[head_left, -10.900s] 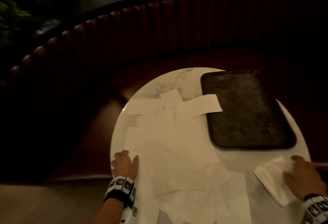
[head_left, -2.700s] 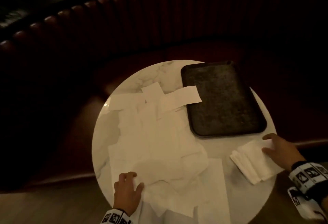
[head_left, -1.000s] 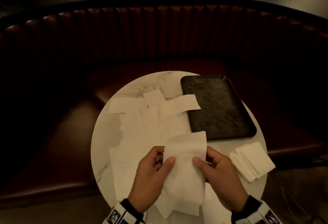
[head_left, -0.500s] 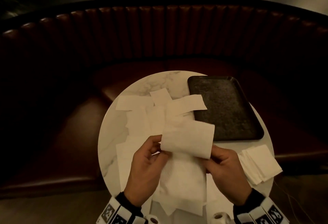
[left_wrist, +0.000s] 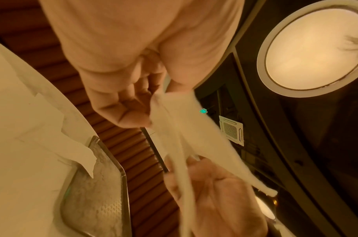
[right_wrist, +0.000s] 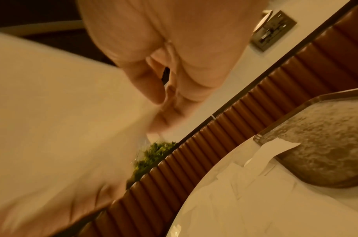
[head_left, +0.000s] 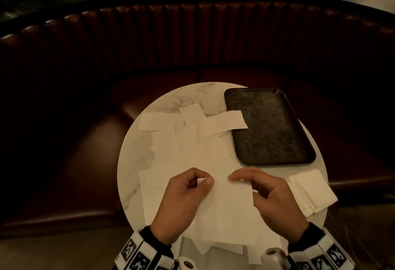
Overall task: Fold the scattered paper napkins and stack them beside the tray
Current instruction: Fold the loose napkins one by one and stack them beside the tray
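Note:
A white paper napkin point(head_left: 226, 210) hangs folded over between both hands above the near side of the round marble table point(head_left: 132, 162). My left hand point(head_left: 201, 181) pinches its upper left corner, and my right hand point(head_left: 237, 178) pinches its upper right corner. The left wrist view shows the napkin point(left_wrist: 186, 128) doubled between the left hand's fingers point(left_wrist: 121, 112) and the right hand point(left_wrist: 214, 192). Several loose napkins point(head_left: 183, 141) lie scattered over the table's left and middle. A stack of folded napkins point(head_left: 310, 192) sits just in front of the dark tray point(head_left: 267, 126), at the table's right edge.
One loose napkin point(head_left: 226, 120) overlaps the tray's left rim. A curved red-brown padded bench point(head_left: 192, 41) wraps round the far side of the table. The table's near edge is close to my wrists.
Both hands lifted a napkin off the pile, then brought its top edge over and down toward me, so it is now doubled. Before that, my right hand left the folded stack.

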A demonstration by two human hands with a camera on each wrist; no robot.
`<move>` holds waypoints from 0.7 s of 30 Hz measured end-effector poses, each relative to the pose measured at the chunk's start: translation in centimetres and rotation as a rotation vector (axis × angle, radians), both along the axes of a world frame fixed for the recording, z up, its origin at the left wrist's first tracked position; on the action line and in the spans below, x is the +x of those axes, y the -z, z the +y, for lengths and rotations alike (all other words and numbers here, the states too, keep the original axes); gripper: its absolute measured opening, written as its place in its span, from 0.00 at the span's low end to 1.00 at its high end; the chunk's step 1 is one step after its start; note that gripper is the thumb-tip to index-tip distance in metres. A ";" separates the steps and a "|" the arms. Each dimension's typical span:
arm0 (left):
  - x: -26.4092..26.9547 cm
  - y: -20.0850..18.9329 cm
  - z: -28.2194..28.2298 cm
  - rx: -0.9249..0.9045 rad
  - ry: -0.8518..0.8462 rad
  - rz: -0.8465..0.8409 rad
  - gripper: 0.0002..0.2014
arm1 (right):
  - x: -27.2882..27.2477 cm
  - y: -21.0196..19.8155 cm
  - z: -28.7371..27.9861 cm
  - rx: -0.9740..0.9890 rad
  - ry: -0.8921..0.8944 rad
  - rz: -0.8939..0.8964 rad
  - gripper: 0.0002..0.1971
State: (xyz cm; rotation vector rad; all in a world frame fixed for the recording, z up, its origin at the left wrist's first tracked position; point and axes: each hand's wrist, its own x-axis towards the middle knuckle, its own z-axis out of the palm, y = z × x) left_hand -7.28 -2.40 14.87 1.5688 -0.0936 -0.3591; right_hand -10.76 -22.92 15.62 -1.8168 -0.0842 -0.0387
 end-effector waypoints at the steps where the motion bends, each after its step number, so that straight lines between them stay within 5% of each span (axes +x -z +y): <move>1: -0.1 0.0 0.0 0.018 -0.007 -0.027 0.11 | 0.1 -0.5 -0.4 0.048 -0.024 0.058 0.31; 3: -0.3 0.0 0.0 0.079 -0.009 -0.102 0.06 | 0.6 -1.5 -0.9 0.116 -0.102 0.176 0.31; 6: -0.7 -0.4 -0.3 0.206 0.006 -0.238 0.04 | 1.6 -2.4 0.6 -0.170 -0.160 0.195 0.13; 8: -0.8 -0.5 -0.5 0.275 0.013 -0.296 0.04 | 2.2 -2.2 1.9 -0.224 -0.151 0.206 0.14; 13: -0.4 -0.1 0.2 0.156 -0.061 -0.190 0.04 | 1.8 -1.1 0.9 -0.132 -0.020 0.233 0.03; 21: -1.0 1.1 -2.3 0.081 -0.082 -0.048 0.05 | -0.7 1.0 -2.2 0.271 0.237 0.343 0.06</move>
